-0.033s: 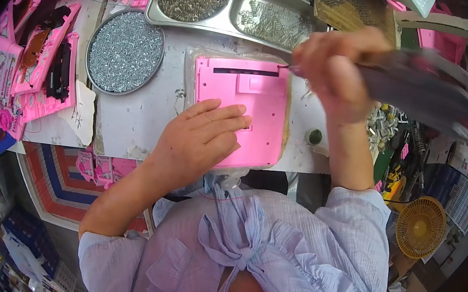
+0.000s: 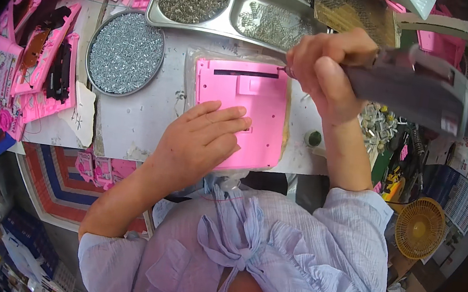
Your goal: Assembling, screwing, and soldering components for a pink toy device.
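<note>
A pink plastic housing point(image 2: 262, 114) with screw holes and a dark slot near its far edge lies on a plastic-wrapped pad on the white table. My left hand point(image 2: 202, 139) rests flat on its left side, fingers stretched out over the surface. Gripped in my right hand point(image 2: 332, 70) is a dark electric screwdriver point(image 2: 416, 87), its body reaching out to the right. The screwdriver's tip meets the far right corner of the housing, where a hole would be too small to make out.
Left of the housing stands a round dish of silver screws point(image 2: 126, 52). A metal tray point(image 2: 233, 19) with small metal parts lies at the back. Pink plastic assemblies point(image 2: 36, 73) pile up at the left. A green-topped small container point(image 2: 313, 137) and a yellow basket point(image 2: 420, 228) are at the right.
My right hand and the electric screwdriver have shifted slightly left, and the tool looks less blurred. My left hand and the housing stay in place.
</note>
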